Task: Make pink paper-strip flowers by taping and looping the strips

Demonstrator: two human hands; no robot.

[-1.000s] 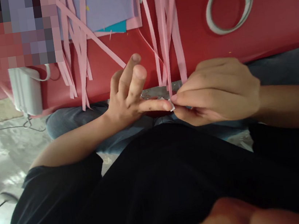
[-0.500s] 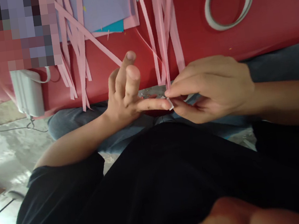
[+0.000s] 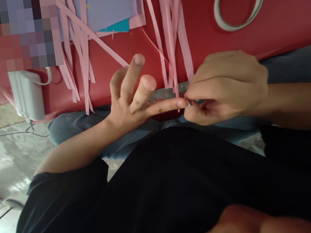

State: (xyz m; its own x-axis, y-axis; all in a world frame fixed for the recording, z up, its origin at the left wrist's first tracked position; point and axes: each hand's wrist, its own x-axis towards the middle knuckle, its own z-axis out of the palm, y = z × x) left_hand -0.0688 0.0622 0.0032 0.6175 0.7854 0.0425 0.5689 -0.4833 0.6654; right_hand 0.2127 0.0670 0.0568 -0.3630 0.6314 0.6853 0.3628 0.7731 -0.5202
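My left hand (image 3: 132, 96) has its thumb stretched rightward with a finger mostly hidden behind it; its other fingers are raised and spread. At the thumb tip shows a small white piece (image 3: 188, 104), thin like tape or paper. My right hand (image 3: 222, 84) is closed, its thumb and fingertips pinching that piece against the left thumb's tip. A long pink paper strip (image 3: 172, 53) runs from the table down behind the left thumb, its end showing just below. Whether the left hand grips this strip is hidden.
More pink strips (image 3: 82, 65) hang over the edge of the red table (image 3: 200, 42). Purple sheets (image 3: 112, 3) and a blue sheet (image 3: 119, 26) lie at the back. A tape roll (image 3: 221, 20) is at right, and a white box-like device with a cord (image 3: 28, 97) at left.
Both fingertips and the small white piece have shifted slightly right. My right fingers have curled closer around the piece, and the raised left fingers lean further right.
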